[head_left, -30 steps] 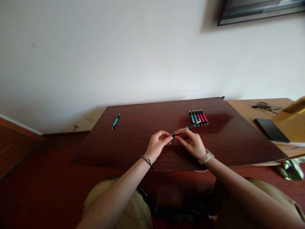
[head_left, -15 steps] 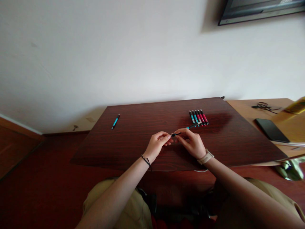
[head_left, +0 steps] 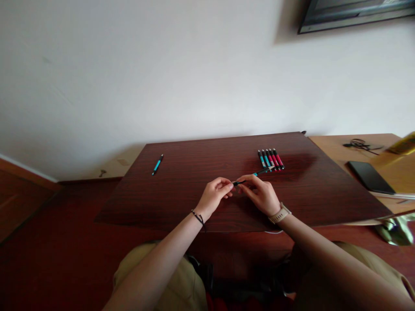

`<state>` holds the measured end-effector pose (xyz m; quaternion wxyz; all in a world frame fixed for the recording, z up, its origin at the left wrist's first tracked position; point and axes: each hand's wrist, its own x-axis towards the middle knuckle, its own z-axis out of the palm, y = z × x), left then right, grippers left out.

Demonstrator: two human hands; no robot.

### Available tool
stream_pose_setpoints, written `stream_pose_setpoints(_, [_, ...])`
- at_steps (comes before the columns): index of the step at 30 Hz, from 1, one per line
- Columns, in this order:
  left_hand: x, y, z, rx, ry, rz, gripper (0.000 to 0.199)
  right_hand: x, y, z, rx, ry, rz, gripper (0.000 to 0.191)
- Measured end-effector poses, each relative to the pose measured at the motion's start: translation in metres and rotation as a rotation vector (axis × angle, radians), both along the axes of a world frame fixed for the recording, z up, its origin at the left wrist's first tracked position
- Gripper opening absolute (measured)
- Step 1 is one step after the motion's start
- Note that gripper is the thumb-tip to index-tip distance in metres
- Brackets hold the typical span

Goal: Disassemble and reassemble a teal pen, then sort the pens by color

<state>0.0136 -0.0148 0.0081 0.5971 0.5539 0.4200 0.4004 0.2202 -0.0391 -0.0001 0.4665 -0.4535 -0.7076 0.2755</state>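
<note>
Over the front half of the dark wood table, my two hands meet at a small black pen part. My left hand pinches its left end between thumb and fingers. At the other end, my right hand has its thumb and fingertips closed on the thin side. A blue and black pen piece shows just beyond my right fingers; I cannot tell whether it rests on the table or is held. Its far end overlaps the near ends of a row of several blue and red pens.
A single blue pen lies at the table's left. On the lighter table at the right are a black phone, a coiled black cable and a yellow object. A screen hangs on the wall.
Almost nothing differs. My left fingers have drawn slightly closer together around the black pen part, while my right hand keeps its place.
</note>
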Motion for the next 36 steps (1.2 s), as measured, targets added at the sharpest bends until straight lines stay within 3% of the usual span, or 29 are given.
stream_pose_setpoints(6, [-0.002,0.002,-0.003,0.008,0.022,-0.094,0.035,0.000,0.001,-0.001,0.022,-0.037,-0.008,0.017])
stream_pose_setpoints(11, [-0.002,0.001,-0.001,0.036,0.024,-0.049,0.035,-0.001,0.000,0.000,0.032,-0.063,0.025,0.022])
stream_pose_setpoints(15, [-0.009,0.006,0.005,0.051,0.026,0.011,0.031,-0.003,-0.002,0.004,-0.015,0.023,0.026,0.044])
stream_pose_setpoints(19, [-0.025,0.016,0.012,0.077,0.043,0.044,0.031,-0.004,0.000,0.005,-0.034,0.234,-0.084,0.076])
stream_pose_setpoints(21, [-0.033,0.022,0.014,0.104,0.072,0.032,0.030,-0.001,0.005,0.003,-0.054,0.344,-0.098,0.082])
stream_pose_setpoints(27, [-0.047,0.030,0.011,0.198,0.148,-0.016,0.027,0.010,0.021,-0.007,-0.187,0.464,-0.072,0.038])
stream_pose_setpoints(36, [-0.046,0.031,0.007,0.212,0.166,0.126,0.028,0.010,0.023,-0.013,-0.221,0.469,-0.090,0.037])
